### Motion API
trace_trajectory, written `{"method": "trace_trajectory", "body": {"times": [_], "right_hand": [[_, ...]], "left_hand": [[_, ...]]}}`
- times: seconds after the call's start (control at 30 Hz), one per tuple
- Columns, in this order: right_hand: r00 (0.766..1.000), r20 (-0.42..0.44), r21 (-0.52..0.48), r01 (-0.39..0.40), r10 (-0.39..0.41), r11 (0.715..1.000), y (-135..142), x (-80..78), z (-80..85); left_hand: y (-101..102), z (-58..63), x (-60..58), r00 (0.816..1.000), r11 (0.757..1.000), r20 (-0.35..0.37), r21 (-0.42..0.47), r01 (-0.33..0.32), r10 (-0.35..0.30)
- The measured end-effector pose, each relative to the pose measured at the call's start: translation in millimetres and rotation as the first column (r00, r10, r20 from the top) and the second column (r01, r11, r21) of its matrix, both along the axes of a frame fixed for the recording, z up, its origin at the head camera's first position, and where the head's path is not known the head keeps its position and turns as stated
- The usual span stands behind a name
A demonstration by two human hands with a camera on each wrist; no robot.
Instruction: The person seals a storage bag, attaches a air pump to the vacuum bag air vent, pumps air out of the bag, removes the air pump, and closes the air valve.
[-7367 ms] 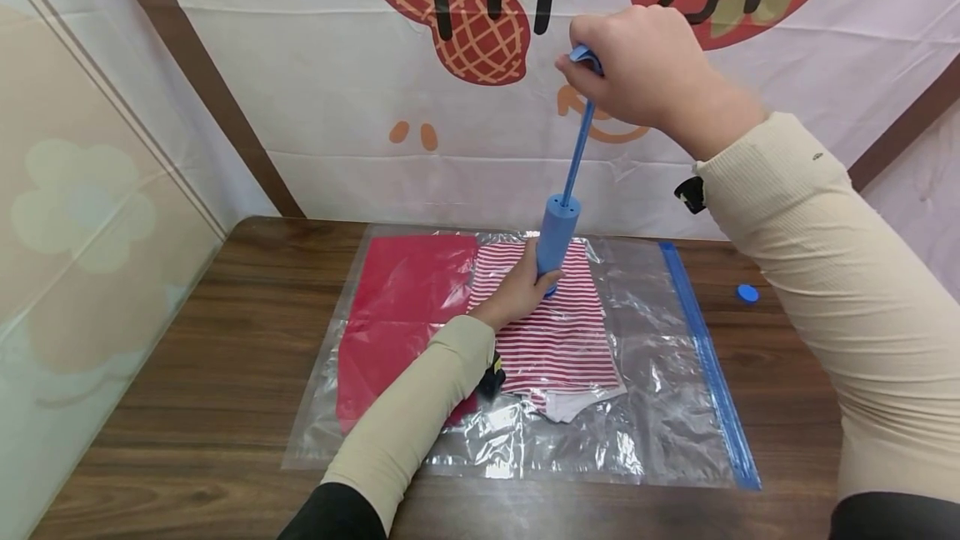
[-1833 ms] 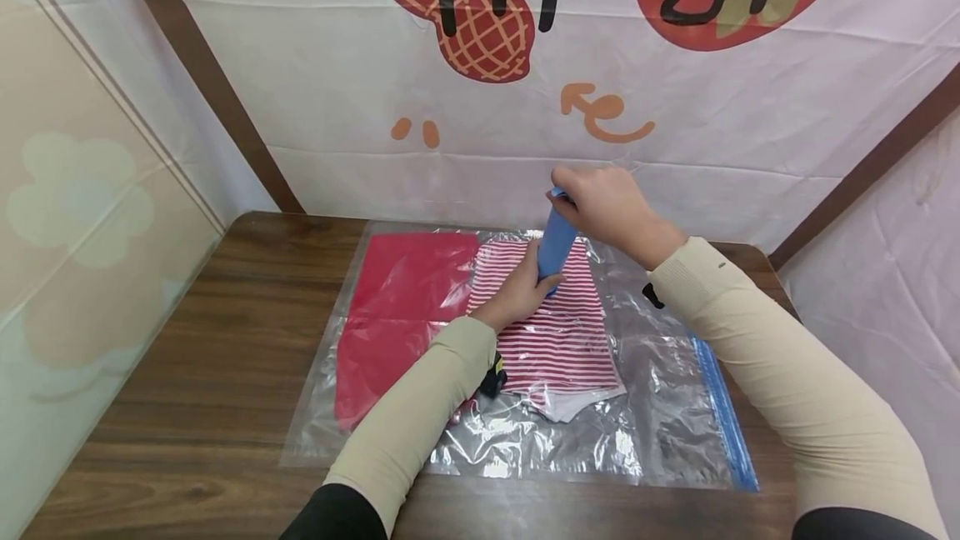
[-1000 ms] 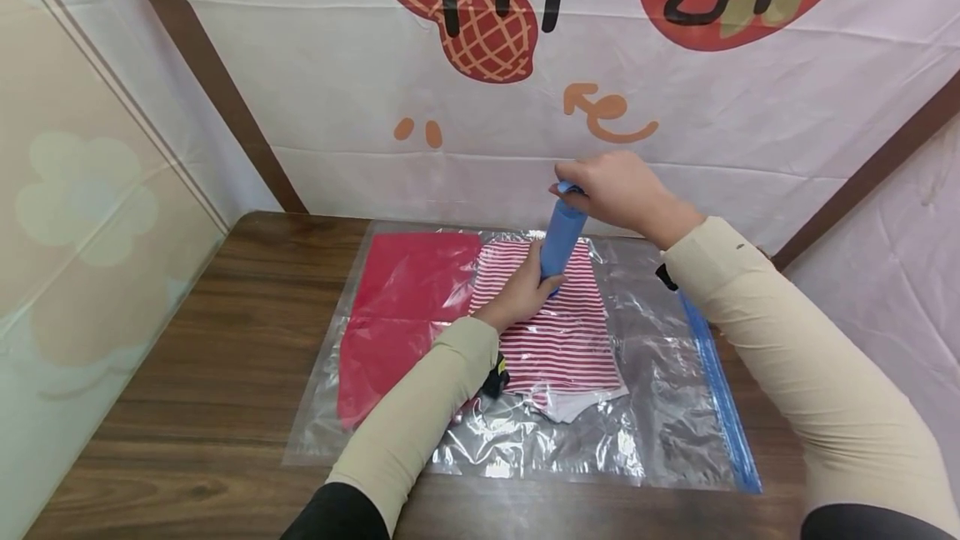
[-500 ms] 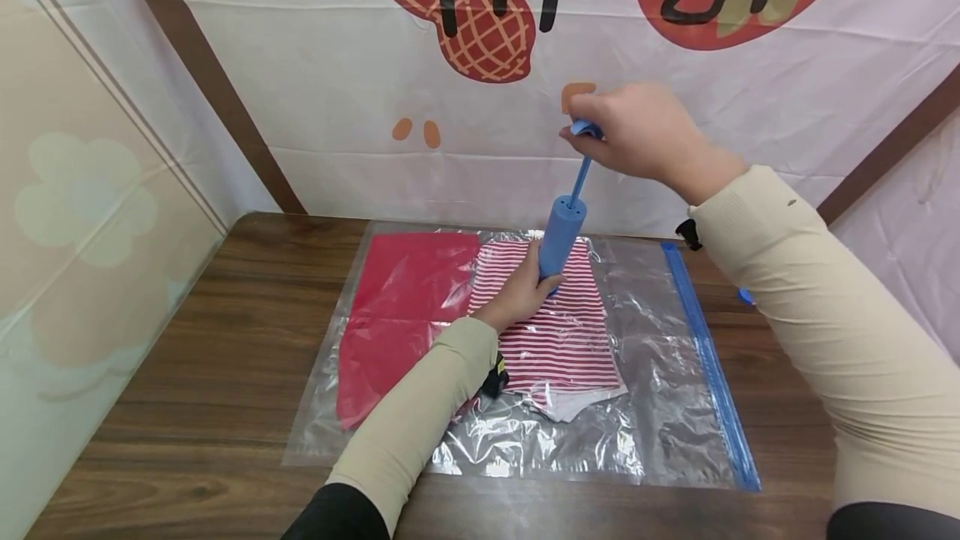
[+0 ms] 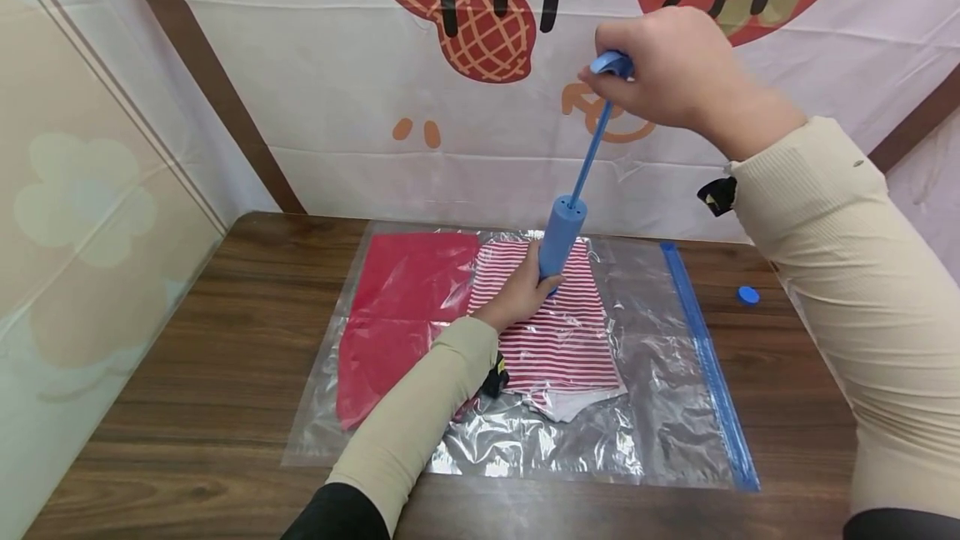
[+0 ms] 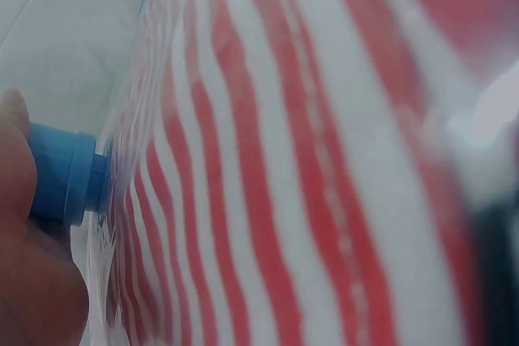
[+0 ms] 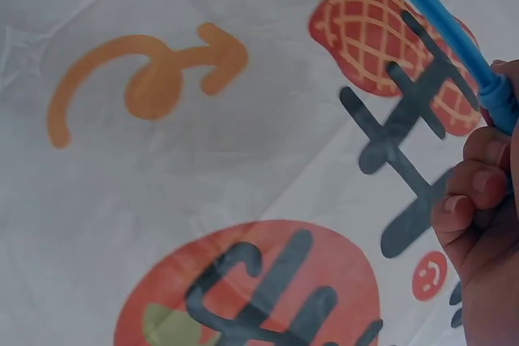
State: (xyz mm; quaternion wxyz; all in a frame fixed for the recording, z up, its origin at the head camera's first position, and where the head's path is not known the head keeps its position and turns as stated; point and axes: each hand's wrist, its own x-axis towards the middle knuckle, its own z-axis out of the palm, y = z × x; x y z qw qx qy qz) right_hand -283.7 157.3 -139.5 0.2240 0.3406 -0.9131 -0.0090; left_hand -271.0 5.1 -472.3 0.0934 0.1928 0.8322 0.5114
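Note:
A blue hand pump [image 5: 562,236] stands tilted over a clear zip storage bag [image 5: 652,407], its lower end against the bag's surface. My left hand [image 5: 522,290] grips the pump's barrel low down. High above, my right hand [image 5: 667,65] holds the pump's handle, and the thin rod [image 5: 592,148] is drawn far out of the barrel. Inside the bag lie a folded red cloth [image 5: 408,307] and a red-and-white striped garment [image 5: 558,340]. In the left wrist view the pump's nozzle end [image 6: 69,174] meets the plastic over the stripes. The right wrist view shows curled fingers [image 7: 478,176] at the handle.
Along the bag's right side runs a blue zip strip [image 5: 708,365]. A small round blue cap [image 5: 747,295] lies on the wooden table [image 5: 172,407] to the right of it. A printed white cloth [image 5: 315,73] hangs behind the table's far edge.
My right hand has pushed the handle down to the barrel and since pulled it up again, drawing the rod out. My left hand, the barrel and the bag have stayed in place.

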Motion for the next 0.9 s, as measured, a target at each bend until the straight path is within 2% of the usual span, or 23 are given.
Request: {"method": "trace_trajectory", "body": {"times": [0.1,0.33,0.63,0.9], "right_hand": [[1.0,0.005,-0.007,0.017,-0.017,1.0,-0.3,1.7,4.1],[1.0,-0.019,-0.02,-0.017,0.017,1.0,-3.0,2.1,3.3],[1.0,0.024,-0.045,0.014,-0.013,0.999,-5.0,-0.6,-3.9],[1.0,0.004,-0.088,-0.017,0.018,0.996,-7.9,-0.7,-10.1]], "left_hand": [[0.1,-0.5,0.0,1.0,1.0,0.01,0.003,0.003,-0.003],[-0.9,-0.1,-0.8,1.0,1.0,0.006,0.005,0.003,-0.003],[-0.5,1.3,-1.0,1.0,1.0,0.001,-0.009,0.008,-0.008],[-1.2,0.5,-2.0,1.0,1.0,0.01,-0.015,0.006,-0.005]]}}
